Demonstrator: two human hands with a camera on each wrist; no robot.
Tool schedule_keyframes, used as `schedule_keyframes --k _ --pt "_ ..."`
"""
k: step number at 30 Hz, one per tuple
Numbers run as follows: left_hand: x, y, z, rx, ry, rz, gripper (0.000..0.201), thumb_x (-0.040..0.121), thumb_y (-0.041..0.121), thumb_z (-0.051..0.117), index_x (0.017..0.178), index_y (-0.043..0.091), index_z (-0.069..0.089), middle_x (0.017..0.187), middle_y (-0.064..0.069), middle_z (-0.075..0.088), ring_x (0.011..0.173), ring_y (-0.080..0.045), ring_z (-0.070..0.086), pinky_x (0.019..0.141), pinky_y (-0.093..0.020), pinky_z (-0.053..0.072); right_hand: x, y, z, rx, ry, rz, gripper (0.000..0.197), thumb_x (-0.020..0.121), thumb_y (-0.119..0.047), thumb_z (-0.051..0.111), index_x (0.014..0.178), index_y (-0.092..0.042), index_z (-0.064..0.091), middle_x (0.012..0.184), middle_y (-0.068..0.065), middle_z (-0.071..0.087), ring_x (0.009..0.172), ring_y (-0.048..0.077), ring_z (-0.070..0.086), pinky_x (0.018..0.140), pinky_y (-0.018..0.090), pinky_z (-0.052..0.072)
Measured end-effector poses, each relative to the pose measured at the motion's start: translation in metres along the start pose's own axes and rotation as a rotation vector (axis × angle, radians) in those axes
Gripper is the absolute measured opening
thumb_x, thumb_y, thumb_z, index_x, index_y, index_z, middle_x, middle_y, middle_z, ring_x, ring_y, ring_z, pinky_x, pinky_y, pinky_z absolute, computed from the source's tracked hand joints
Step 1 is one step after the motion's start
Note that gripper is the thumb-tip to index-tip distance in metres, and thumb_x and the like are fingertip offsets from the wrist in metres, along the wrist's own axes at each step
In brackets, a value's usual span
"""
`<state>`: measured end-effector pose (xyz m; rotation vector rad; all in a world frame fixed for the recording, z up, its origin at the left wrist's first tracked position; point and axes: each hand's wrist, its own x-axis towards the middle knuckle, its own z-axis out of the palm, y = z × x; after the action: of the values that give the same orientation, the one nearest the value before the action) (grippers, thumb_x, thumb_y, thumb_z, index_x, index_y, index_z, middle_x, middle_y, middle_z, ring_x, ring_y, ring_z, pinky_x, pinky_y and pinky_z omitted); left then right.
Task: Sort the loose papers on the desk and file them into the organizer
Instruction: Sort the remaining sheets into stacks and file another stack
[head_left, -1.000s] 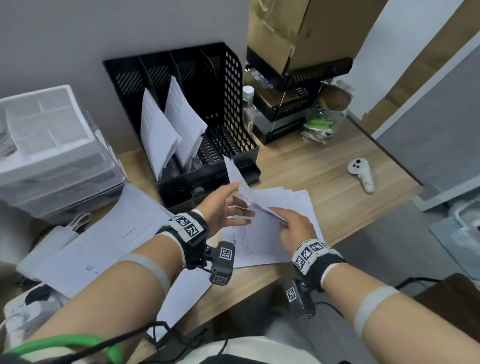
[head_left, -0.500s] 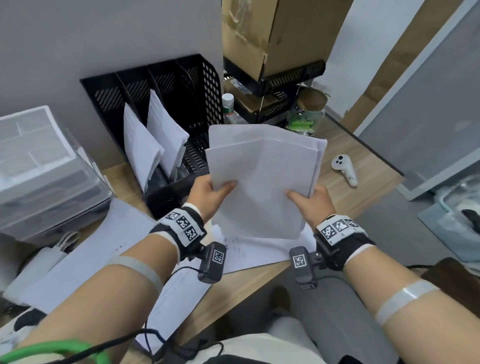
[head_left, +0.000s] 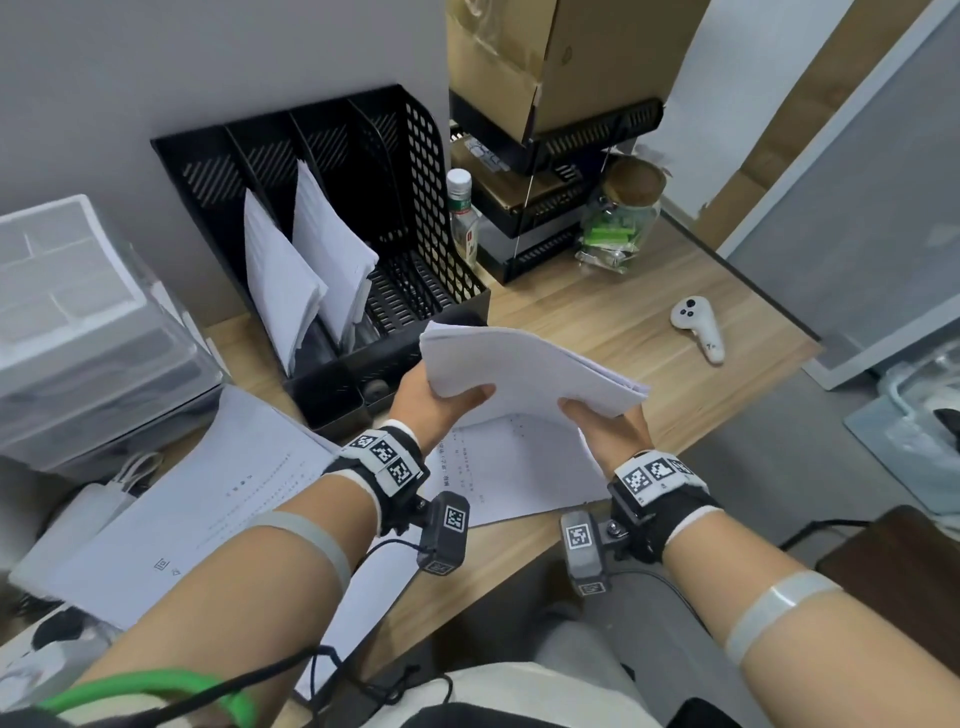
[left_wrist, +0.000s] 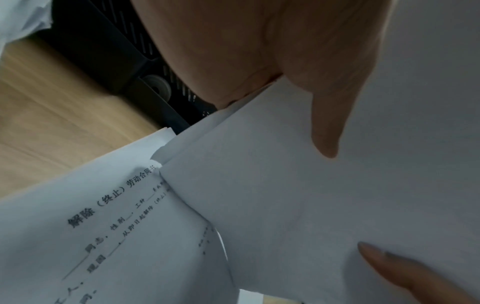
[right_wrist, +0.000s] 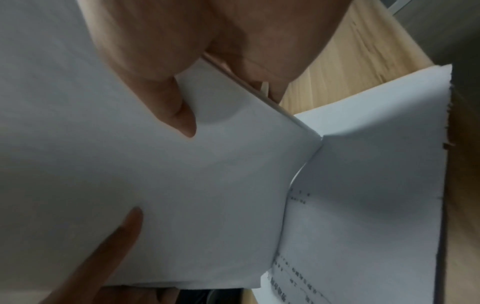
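Observation:
Both hands hold one stack of white papers (head_left: 524, 369) above the desk, just in front of the black mesh organizer (head_left: 415, 171). My left hand (head_left: 452, 397) grips the stack's near left edge, thumb on top. The near right corner is gripped by my right hand (head_left: 589, 413). In the left wrist view the thumb (left_wrist: 327, 123) presses on the stack (left_wrist: 337, 205); the right wrist view shows the same with its thumb (right_wrist: 168, 102). Two organizer slots on the left hold leaning papers (head_left: 275, 275). A printed sheet (head_left: 509, 467) lies on the desk under the hands.
More printed sheets (head_left: 208, 493) lie at the desk's left front, beside clear plastic drawers (head_left: 78, 322). A bottle (head_left: 462, 218), a black rack (head_left: 561, 156) with a cardboard box, and a jar (head_left: 618, 218) stand right of the organizer. A white controller (head_left: 698, 325) lies on the right.
The stack was gathered off the desk and raised upright in both hands; now it is tipped flatter and lower, with its far edge towards the organizer.

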<state>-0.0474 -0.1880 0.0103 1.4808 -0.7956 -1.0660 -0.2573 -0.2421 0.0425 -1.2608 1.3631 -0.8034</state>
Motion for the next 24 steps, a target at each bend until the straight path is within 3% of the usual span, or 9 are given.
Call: schedule_keyframes --k 3,6,8,10,13,16,19,24 --pt "0.008 0.001 0.005 -0.027 -0.005 -0.008 0.054 0.061 0.027 0.092 0.111 0.024 0.071 0.109 -0.003 0.076 0.105 -0.024 0.071 0.093 -0.045 0.058 0.008 0.005 -0.005 0.049 0.059 0.107 0.02 0.075 -0.016 0.078 0.082 -0.03 0.065 0.092 -0.006 0.072 0.097 0.02 0.066 0.091 0.036 0.05" --pt "0.012 -0.003 0.009 0.023 0.01 -0.036 0.044 0.068 0.024 0.091 0.108 0.019 0.072 0.108 -0.005 0.077 0.104 -0.025 0.071 0.094 -0.045 0.057 0.012 0.007 -0.009 0.047 0.038 0.175 0.021 0.071 -0.017 0.08 0.084 -0.027 0.066 0.091 -0.004 0.074 0.098 0.023 0.067 0.097 0.045 0.05" --pt "0.013 -0.004 0.01 0.036 0.019 -0.044 0.033 0.075 0.019 0.086 0.104 0.017 0.071 0.106 -0.008 0.076 0.1 -0.025 0.071 0.093 -0.043 0.057 0.015 0.007 -0.01 -0.007 -0.012 0.155 0.019 0.075 -0.016 0.079 0.089 -0.023 0.067 0.092 -0.004 0.074 0.1 0.022 0.067 0.097 0.043 0.049" --pt "0.015 -0.003 0.009 0.039 0.03 -0.029 0.026 0.077 0.017 0.084 0.1 0.016 0.072 0.103 -0.009 0.076 0.094 -0.023 0.07 0.092 -0.044 0.057 0.018 0.001 -0.012 -0.16 -0.049 0.11 0.027 0.077 -0.027 0.077 0.1 -0.019 0.066 0.098 -0.005 0.071 0.1 0.02 0.064 0.093 0.035 0.047" --pt "0.02 0.008 -0.003 0.003 0.042 0.007 0.021 0.079 0.014 0.083 0.097 0.018 0.073 0.104 -0.011 0.077 0.098 -0.027 0.072 0.097 -0.047 0.056 0.022 -0.022 -0.011 -0.406 -0.165 -0.014 0.025 0.089 -0.028 0.066 0.111 -0.018 0.066 0.103 0.0 0.066 0.097 0.018 0.058 0.085 0.024 0.039" --pt "0.028 0.025 -0.02 -0.038 0.071 0.037 0.022 0.079 0.016 0.083 0.098 0.017 0.073 0.107 -0.013 0.077 0.104 -0.032 0.072 0.098 -0.049 0.055 0.034 -0.051 0.001 -0.557 -0.251 -0.172 0.026 0.094 -0.026 0.06 0.115 -0.013 0.067 0.108 0.001 0.069 0.101 0.018 0.062 0.09 0.028 0.045" --pt "0.041 0.042 -0.04 -0.017 0.14 0.089 0.031 0.084 0.018 0.078 0.112 0.013 0.067 0.114 -0.011 0.074 0.106 -0.026 0.071 0.099 -0.047 0.055 0.046 -0.085 0.014 -0.646 -0.177 -0.245 0.025 0.093 -0.031 0.058 0.102 -0.013 0.072 0.101 0.012 0.073 0.096 0.031 0.067 0.086 0.04 0.053" --pt "0.055 0.056 -0.068 0.038 0.18 0.059 0.051 0.095 0.013 0.065 0.143 0.012 0.049 0.145 -0.013 0.052 0.132 -0.022 0.053 0.112 -0.038 0.043 0.057 -0.136 0.037 -0.635 -0.085 -0.424 0.026 0.096 -0.022 0.053 0.103 -0.003 0.07 0.102 0.021 0.07 0.096 0.036 0.064 0.079 0.034 0.046"
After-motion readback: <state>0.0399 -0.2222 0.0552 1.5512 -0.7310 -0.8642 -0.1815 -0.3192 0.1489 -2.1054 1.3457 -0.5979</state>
